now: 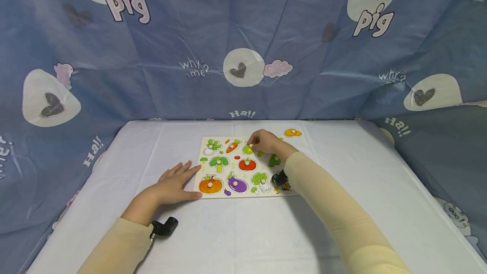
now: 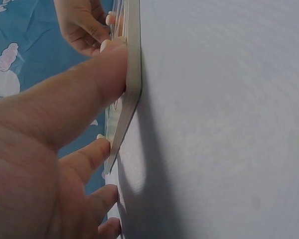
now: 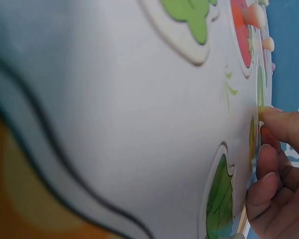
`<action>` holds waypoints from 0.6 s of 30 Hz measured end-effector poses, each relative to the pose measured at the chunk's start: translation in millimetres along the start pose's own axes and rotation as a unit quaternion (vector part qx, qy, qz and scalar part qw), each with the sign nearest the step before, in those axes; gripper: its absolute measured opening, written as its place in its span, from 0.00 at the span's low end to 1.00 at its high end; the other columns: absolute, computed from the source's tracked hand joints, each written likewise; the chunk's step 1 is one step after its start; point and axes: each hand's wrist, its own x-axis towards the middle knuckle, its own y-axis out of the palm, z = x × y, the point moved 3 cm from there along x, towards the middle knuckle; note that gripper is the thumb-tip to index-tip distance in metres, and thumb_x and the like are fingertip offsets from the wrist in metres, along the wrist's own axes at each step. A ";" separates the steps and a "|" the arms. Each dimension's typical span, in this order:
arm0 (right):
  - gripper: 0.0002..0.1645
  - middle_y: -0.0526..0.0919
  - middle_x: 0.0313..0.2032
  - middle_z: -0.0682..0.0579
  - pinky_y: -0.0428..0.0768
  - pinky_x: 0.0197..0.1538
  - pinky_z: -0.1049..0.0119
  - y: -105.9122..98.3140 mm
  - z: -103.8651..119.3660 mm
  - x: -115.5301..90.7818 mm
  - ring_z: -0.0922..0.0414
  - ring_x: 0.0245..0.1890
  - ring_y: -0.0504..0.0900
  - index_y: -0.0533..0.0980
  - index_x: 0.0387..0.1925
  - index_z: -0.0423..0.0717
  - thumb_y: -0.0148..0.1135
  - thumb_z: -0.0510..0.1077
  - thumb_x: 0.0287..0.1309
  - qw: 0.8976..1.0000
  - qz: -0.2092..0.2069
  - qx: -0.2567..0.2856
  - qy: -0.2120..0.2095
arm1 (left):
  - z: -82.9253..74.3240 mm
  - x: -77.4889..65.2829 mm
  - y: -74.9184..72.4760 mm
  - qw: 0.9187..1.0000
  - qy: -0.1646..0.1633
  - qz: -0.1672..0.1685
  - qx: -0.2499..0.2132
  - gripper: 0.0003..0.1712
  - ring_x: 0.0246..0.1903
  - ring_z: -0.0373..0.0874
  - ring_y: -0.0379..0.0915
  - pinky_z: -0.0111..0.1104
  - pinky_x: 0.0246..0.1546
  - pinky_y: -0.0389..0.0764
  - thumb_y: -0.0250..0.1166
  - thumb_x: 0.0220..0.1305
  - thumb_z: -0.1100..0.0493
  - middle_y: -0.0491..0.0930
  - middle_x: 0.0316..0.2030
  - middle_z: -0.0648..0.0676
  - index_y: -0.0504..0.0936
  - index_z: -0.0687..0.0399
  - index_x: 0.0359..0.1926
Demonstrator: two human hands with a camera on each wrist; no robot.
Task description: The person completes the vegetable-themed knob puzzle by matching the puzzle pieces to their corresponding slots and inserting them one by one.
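A wooden knob puzzle board (image 1: 228,195) with vegetable pieces lies on the white table. My right hand (image 1: 262,141) is over its back edge, thumb and fingertips pinching the knob of a green-and-yellow vegetable piece (image 1: 248,149). In the right wrist view, the thumb (image 3: 284,122) is at that piece, with the other fingers curled beneath. My left hand (image 1: 173,184) is spread at the board's left side. Its thumb (image 2: 99,74) rests on the front left corner, while an index fingertip touches the left edge. Nearest the left hand are the pumpkin piece (image 1: 214,186) and the broccoli piece (image 1: 218,162).
A yellow-orange knobbed piece (image 1: 293,132) lies off the board at the back right. Carrot (image 1: 231,147), tomato (image 1: 248,165) and eggplant (image 1: 239,185) pieces sit on the board. A blue printed cloth (image 1: 243,20) hangs behind the table. My right forearm covers the board's right side.
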 end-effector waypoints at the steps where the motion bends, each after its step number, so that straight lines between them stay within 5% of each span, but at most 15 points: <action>1: 0.05 0.82 0.38 0.51 0.77 0.44 0.64 -0.4 0.3 -0.7 0.56 0.37 0.76 0.82 0.42 0.45 0.64 0.39 0.67 1.000 0.000 0.002 0.002 | -0.1 -0.2 -0.1 1.000 0.000 0.000 0.000 0.56 0.74 0.72 0.39 0.67 0.69 0.41 0.69 0.55 0.30 0.50 0.76 0.68 0.60 0.51 0.77; 18: 0.11 0.83 0.44 0.47 0.79 0.48 0.59 -30.3 0.6 -26.0 0.52 0.45 0.79 0.81 0.50 0.40 0.62 0.37 0.67 0.999 0.003 -0.019 -0.037 | -2.8 -2.0 -2.1 1.000 0.000 -0.001 -0.002 0.55 0.74 0.72 0.39 0.67 0.69 0.41 0.69 0.55 0.31 0.50 0.76 0.69 0.61 0.52 0.76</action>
